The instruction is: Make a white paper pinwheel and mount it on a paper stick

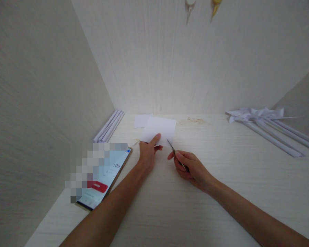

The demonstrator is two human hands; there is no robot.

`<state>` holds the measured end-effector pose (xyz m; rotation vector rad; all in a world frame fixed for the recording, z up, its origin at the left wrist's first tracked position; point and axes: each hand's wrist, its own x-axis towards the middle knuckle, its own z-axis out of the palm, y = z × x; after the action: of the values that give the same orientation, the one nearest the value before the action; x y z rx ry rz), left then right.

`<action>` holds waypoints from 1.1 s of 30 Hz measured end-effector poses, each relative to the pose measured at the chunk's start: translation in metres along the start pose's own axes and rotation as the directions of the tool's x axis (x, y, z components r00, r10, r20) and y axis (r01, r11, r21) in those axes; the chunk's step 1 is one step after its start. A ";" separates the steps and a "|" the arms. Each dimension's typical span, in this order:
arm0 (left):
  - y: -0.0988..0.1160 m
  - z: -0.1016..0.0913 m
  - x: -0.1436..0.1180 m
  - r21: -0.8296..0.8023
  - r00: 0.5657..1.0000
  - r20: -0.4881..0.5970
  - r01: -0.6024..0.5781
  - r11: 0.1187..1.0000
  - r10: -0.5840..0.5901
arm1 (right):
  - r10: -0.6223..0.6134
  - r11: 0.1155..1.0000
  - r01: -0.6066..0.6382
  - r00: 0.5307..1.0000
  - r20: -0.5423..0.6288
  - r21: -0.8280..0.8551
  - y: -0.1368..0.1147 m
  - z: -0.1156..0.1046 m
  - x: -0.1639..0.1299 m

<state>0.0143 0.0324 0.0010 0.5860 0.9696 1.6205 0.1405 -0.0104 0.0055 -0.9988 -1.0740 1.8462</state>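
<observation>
The phone [103,178] screen shows the digits ":05"; nothing else on it can be read.

Bare desk [195,206] between phone [105,178] and paper pinwheels [267,127], walls probably close.

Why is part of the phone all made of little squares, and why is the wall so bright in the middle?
In the head view, the upper part of the phone is blurred into blocks on purpose, hiding its screen; light glares off the back wall and the white paper held by the left hand, while the side walls look dimmer and lean outward from wide-lens distortion; the right hand with scissors stays sharp.
</observation>
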 end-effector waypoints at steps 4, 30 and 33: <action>-0.001 -0.001 0.000 0.010 1.000 0.012 -0.007 1.000 0.007 | 0.004 1.000 -0.004 1.000 -0.008 0.002 0.000 0.000 0.000; 0.001 0.000 0.002 -0.072 0.998 -0.070 -0.006 0.997 0.001 | 0.018 1.000 -0.018 1.000 -0.011 -0.006 -0.001 0.001 0.000; 0.001 0.000 0.001 -0.066 0.997 -0.072 -0.003 0.998 -0.001 | 0.017 1.000 -0.017 1.000 -0.025 -0.010 -0.001 0.001 0.000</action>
<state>0.0131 0.0336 0.0020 0.4855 0.9645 1.6781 0.1396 -0.0102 0.0064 -1.0375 -1.0635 1.8388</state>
